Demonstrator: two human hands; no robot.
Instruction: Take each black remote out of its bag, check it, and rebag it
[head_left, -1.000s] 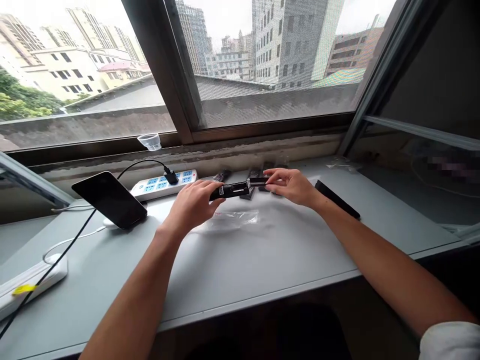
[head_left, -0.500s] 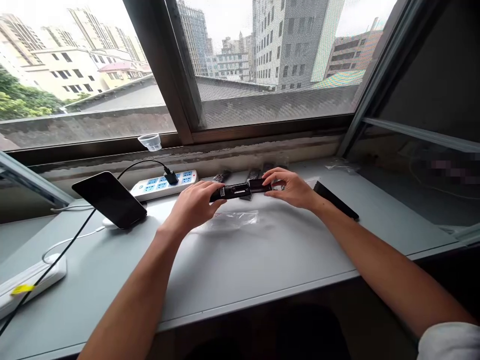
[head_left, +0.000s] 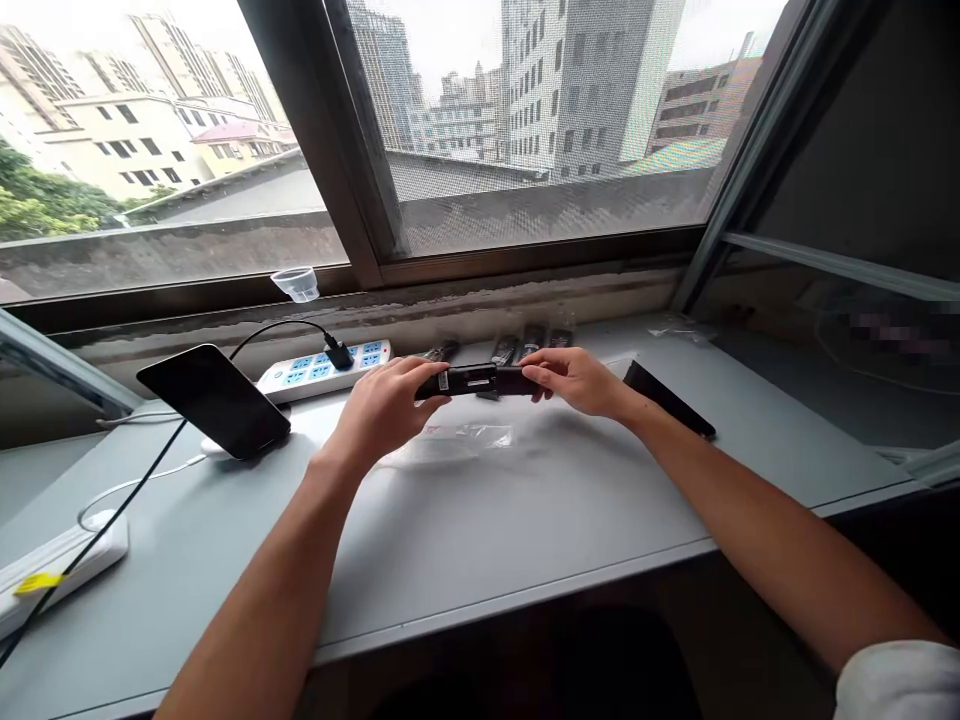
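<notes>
A slim black device (head_left: pixel 474 379) is held level above the grey desk, with a pale label near its left end. My left hand (head_left: pixel 391 405) grips that left end between thumb and fingers. At the right end, my right hand (head_left: pixel 574 380) pinches the black part with thumb and fingertips. Below the device a clear plastic bag (head_left: pixel 480 437) lies on the desk. Behind it are several small dark items in clear bags (head_left: pixel 534 338), partly hidden by the device and my right hand.
A black tablet (head_left: pixel 217 400) leans on a stand at the left. Behind it sits a white power strip (head_left: pixel 324 368) with a black plug. Another white strip (head_left: pixel 67 570) lies front left. A black flat case (head_left: pixel 667 400) rests beyond my right forearm. A clear cup (head_left: pixel 298 284) stands by the window.
The fingers of my right hand have shifted on the device's right end, the thumb now across its front. The device has tilted slightly. The view has moved a little.
</notes>
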